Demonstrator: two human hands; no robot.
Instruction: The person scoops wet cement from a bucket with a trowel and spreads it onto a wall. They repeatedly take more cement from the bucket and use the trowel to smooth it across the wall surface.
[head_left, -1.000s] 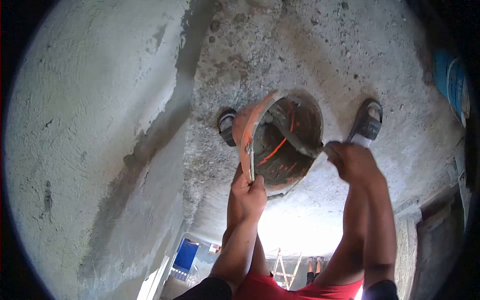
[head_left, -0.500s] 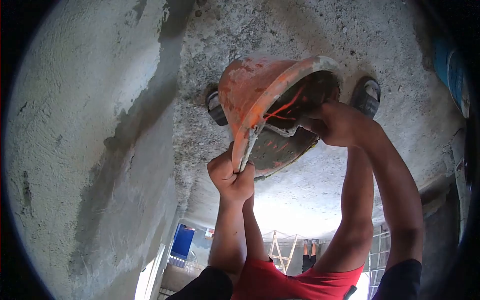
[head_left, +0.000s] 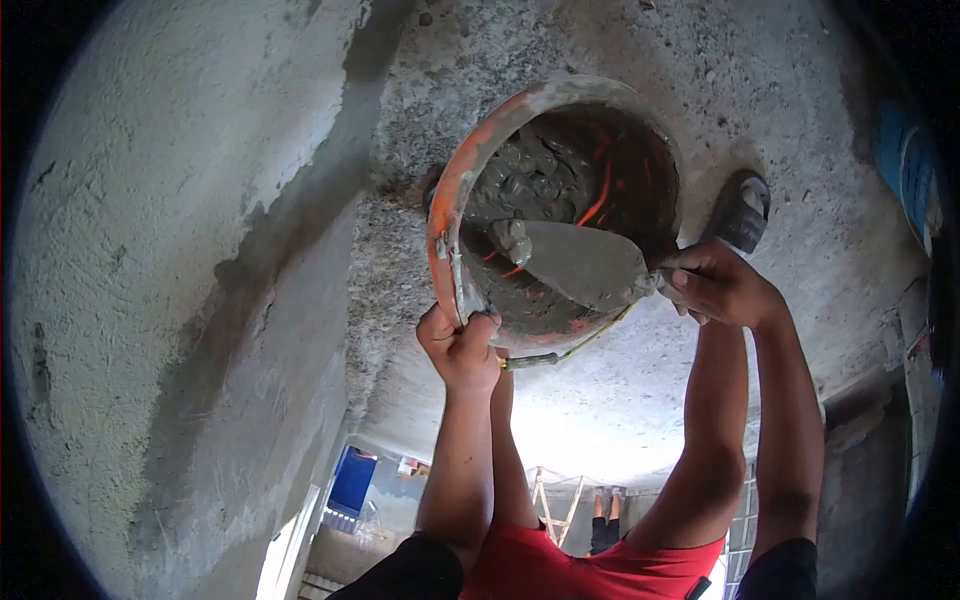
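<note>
Head view: the left hand (head_left: 462, 350) grips an orange bucket (head_left: 445, 205) of wet mortar (head_left: 530, 180), near a sandalled foot (head_left: 740, 215). The right hand (head_left: 728, 286) clasps a mortar-smeared trowel (head_left: 588, 262) across the bucket's mouth.

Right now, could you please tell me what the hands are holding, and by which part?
The left hand grips the bucket by its rim; the right hand holds the trowel at its handle end.

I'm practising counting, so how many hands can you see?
2: the left hand holds the bucket; the right hand holds the trowel. Another person's legs show, so more hands may be hidden.
</note>
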